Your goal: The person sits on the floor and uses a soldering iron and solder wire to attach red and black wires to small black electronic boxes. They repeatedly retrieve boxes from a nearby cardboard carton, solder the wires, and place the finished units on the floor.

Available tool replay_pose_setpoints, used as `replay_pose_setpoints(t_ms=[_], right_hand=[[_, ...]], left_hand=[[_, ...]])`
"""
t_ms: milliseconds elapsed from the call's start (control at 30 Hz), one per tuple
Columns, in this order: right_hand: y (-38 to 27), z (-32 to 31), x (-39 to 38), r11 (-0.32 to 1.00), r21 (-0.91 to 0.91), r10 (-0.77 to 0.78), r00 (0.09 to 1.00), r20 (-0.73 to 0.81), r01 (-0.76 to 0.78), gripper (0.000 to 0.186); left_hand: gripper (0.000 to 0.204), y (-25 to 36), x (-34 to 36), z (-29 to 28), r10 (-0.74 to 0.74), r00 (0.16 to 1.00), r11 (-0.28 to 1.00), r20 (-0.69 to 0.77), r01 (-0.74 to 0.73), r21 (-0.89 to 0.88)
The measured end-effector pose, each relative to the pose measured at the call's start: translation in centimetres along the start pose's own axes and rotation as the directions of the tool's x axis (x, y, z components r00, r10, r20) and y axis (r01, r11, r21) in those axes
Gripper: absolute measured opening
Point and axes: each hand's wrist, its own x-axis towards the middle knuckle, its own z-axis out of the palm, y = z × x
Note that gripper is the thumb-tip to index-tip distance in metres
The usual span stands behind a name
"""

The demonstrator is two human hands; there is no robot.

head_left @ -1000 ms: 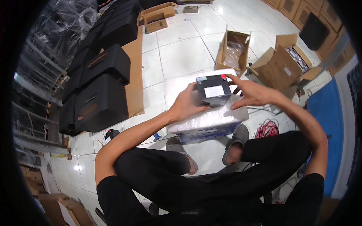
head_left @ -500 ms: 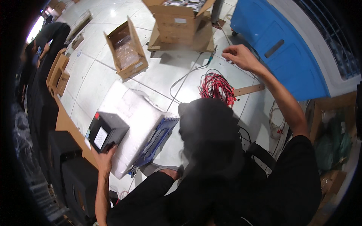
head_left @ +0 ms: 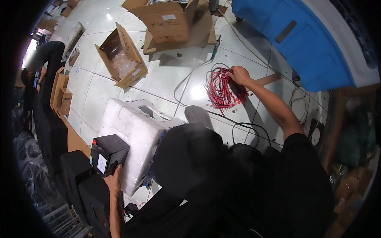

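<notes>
My left hand (head_left: 114,181) grips the lower side of a black boxy battery (head_left: 111,147), which has a white label and a red terminal cover and rests at the left part of a white foam block (head_left: 139,141). My fingers are partly hidden under it. My right hand (head_left: 240,75) reaches out to a loose bundle of red and black wires (head_left: 218,89) on the tiled floor, its fingers closed on the top of the bundle. My dark-clothed knees fill the lower middle.
An open cardboard box (head_left: 123,59) and boxes on a board (head_left: 168,29) lie ahead. A blue plastic bin (head_left: 301,51) is at the right. Cables cross the floor (head_left: 194,47). Black cases (head_left: 73,162) line the left, where another person (head_left: 51,53) bends over.
My head view has turned right. My right hand let go of the battery, reached right and has come down onto the wire bundle. My left hand stays on the battery.
</notes>
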Motion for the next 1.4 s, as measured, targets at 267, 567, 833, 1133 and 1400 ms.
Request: replay_pose_setpoints(t_ms=[267,567,833,1133,1400], right_hand=[[-2.7,-0.8,2.2,0.969,0.147,0.176,0.972,0.154,-0.199,0.025],[-4.1,-10.6,-4.5,0.417,0.805,0.067,0.897,0.437,-0.423,0.017],[-3.3,-15.0,-6.2,0.129,0.937,0.041,0.946,0.322,-0.324,0.019],[4.6,-4.2,-5.7,0.682,0.524,0.345,0.856,0.384,-0.51,0.052],[4.3,0.4,-8.5,0.955,0.19,0.22,0.974,0.053,-0.226,0.025]], left_hand=[[0.037,0.8,-0.3,-0.1,-0.025,0.998,0.998,0.063,0.028,-0.049],[0.041,4.3,-0.4,-0.8,-0.103,0.983,0.99,0.152,0.117,-0.081],[0.04,2.1,0.1,0.4,0.06,0.998,0.993,0.018,-0.058,-0.105],[0.034,1.7,0.0,0.9,0.024,1.0,0.967,-0.011,-0.026,-0.253],[0.033,3.2,-0.2,0.3,-0.003,0.999,0.976,0.04,0.011,-0.217]])
